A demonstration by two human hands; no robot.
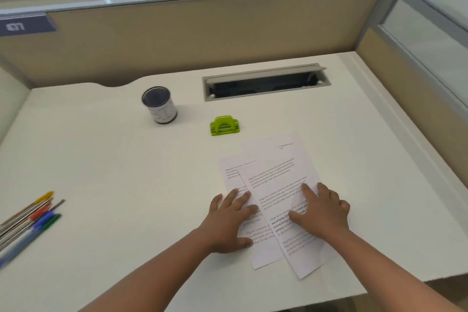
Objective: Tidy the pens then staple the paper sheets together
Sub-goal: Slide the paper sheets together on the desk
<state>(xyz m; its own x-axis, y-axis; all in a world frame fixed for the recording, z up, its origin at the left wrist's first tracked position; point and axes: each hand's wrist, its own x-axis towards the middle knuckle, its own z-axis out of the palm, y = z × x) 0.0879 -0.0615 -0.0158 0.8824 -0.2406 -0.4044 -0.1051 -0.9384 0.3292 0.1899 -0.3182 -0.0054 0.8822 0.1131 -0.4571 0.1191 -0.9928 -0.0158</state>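
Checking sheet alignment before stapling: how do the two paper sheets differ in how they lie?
The top sheet overlaps the lower sheet and reaches farther toward the green stapler. The right hand presses the top sheet; the left hand rests on the lower one. Both are white, printed and flat on the desk.

Pens (27,220) blurred, cut off left

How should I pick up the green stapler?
Come from above and pinch the stapler's two long sides with your fingers. It sits flat and low on the desk with open space all round it, so nothing blocks your hand.
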